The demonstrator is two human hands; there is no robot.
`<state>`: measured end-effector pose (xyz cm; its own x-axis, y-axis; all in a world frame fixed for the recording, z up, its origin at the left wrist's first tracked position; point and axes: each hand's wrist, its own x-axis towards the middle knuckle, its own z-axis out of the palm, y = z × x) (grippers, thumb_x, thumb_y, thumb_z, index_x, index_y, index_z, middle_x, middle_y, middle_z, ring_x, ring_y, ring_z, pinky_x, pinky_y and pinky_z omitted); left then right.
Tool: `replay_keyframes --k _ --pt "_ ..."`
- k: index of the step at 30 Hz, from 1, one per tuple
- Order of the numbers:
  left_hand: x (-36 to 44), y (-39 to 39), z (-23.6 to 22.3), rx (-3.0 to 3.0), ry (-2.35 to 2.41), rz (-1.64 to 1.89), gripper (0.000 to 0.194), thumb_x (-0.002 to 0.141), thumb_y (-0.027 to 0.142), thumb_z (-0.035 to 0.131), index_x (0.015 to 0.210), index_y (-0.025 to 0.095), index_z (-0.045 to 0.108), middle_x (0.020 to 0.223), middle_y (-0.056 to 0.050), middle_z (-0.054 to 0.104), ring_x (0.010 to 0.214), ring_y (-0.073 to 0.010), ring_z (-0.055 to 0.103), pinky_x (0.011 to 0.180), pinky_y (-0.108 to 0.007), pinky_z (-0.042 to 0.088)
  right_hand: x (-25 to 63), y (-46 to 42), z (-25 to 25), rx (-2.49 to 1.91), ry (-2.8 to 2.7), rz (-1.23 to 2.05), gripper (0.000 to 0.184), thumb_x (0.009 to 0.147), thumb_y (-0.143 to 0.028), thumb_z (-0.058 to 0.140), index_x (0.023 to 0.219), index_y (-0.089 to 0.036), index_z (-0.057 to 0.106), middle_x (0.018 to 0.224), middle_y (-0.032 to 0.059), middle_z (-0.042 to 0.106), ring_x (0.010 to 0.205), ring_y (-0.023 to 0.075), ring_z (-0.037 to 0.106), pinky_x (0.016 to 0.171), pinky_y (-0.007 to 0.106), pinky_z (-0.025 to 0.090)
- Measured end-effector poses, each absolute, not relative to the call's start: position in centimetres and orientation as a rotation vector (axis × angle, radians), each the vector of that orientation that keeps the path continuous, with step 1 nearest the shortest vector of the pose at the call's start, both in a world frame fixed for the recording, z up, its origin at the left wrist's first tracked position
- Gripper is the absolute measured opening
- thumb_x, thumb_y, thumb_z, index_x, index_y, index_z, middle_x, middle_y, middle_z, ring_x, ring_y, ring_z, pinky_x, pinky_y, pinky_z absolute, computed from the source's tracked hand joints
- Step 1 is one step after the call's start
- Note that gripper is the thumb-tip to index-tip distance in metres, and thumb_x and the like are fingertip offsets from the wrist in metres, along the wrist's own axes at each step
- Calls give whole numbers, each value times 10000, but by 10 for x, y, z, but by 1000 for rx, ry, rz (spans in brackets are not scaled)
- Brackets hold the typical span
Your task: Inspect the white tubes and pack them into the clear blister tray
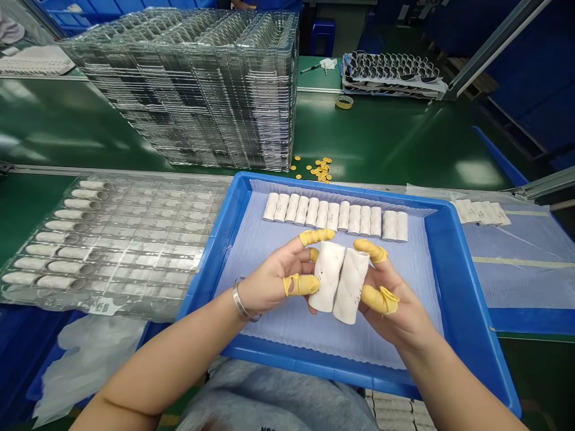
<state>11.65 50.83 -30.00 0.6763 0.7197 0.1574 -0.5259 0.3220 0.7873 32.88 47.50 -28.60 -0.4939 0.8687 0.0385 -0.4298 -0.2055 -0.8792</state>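
Observation:
Two white cylindrical rolls are held side by side above the blue tray [471,305]. My left hand [274,275], with yellow finger cots and a metal bangle at the wrist, is closed on the left white roll [327,276]. My right hand [393,293], also in yellow finger cots, closes on the right white roll [350,287]. Small dark marks show on both rolls, which touch each other and tilt slightly. Behind them, a row of similar white rolls [333,215] lies on the tray's pale ribbed liner [269,323].
Left of the tray lies a clear plastic compartment tray [148,239] with white rolls along its left side. A tall stack of clear trays [202,102] stands behind. Yellow discs [322,170] and a tape roll [344,102] lie on the green surface. More white pieces [480,212] sit at right.

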Motion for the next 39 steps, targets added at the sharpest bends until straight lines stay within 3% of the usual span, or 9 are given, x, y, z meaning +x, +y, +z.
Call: replay_keyframes --k 19,25,28,31,39 --pt "116 506 -295 899 249 825 565 870 217 712 1375 369 508 1025 -27 579 774 -139 658 572 -230 599 329 477 -285 -697 -1105 1795 468 927 -443 770 1342 -490 558 1358 -2 556 1025 245 640 707 325 544" --pt "116 504 -297 893 327 831 546 863 263 730 1364 351 533 1041 -43 614 821 -146 640 636 -221 555 326 476 -284 -687 -1102 1769 475 918 -402 801 1337 -463 587 1234 4 609 965 175 628 698 234 538" --pt "116 504 -298 936 343 860 571 832 278 768 1358 332 552 1056 -49 606 857 -149 614 680 -232 538 326 476 -284 -674 -1096 1789 472 934 -383 785 1349 -463 573 1274 8 588 952 168 640 711 245 556" --pt "117 504 -297 979 352 893 590 807 275 800 1344 316 560 946 -20 578 841 -137 599 721 -237 533 327 476 -284 -665 -1103 1783 444 946 -368 769 1333 -462 572 1323 12 566 943 176 660 669 251 561" --pt "116 505 -294 915 287 846 573 855 232 729 1367 360 505 1041 -32 575 763 -137 641 577 -247 602 326 477 -282 -718 -1056 1779 454 932 -367 774 1314 -437 539 1247 25 624 837 184 678 629 274 570"
